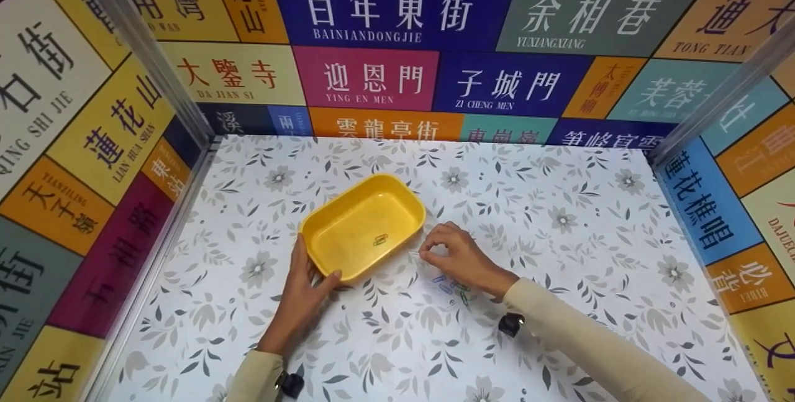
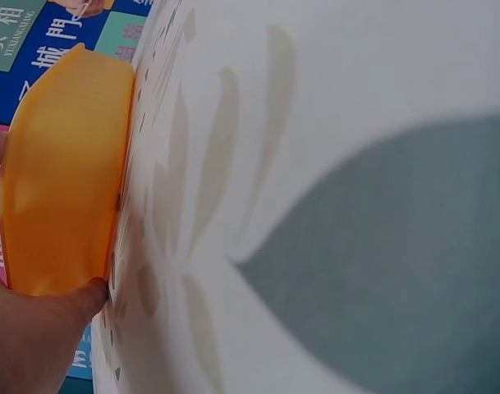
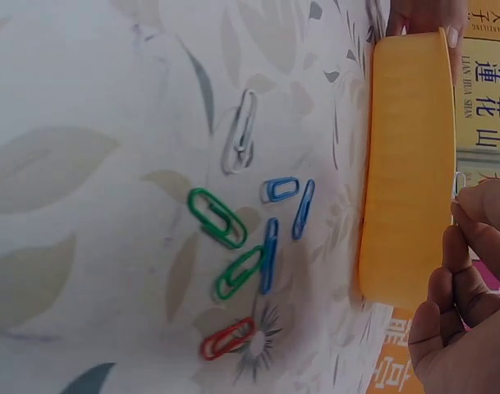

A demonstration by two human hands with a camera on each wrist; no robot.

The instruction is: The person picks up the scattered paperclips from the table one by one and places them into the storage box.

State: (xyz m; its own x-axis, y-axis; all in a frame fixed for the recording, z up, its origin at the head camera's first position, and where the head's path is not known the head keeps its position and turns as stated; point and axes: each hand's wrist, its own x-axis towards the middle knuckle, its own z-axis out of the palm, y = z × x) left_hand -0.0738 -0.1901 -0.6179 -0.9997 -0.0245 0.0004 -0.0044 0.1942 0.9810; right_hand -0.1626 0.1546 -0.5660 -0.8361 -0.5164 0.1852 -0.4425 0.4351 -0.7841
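Observation:
A yellow plastic tray [image 1: 338, 212] stands at a slant on the table, and a small paper clip or two [image 1: 380, 240] lie inside it. My left hand [image 1: 307, 293] grips its near left corner, thumb on the near wall and fingers along the left side. Just off the tray's right side, my right hand [image 1: 463, 256] pinches a whitish paper clip [image 3: 459, 182] between thumb and forefinger. Below that hand lie several loose clips: a white paper clip [image 3: 244, 135], green paper clips [image 3: 218, 218], blue paper clips [image 3: 269, 256] and a red paper clip [image 3: 227, 338].
A white cloth with grey leaves and flowers [image 1: 565, 333] covers the table. Colourful panels with Chinese lettering [image 1: 385, 23] wall in the back and both sides. Each wrist carries a small black device [image 1: 510, 324].

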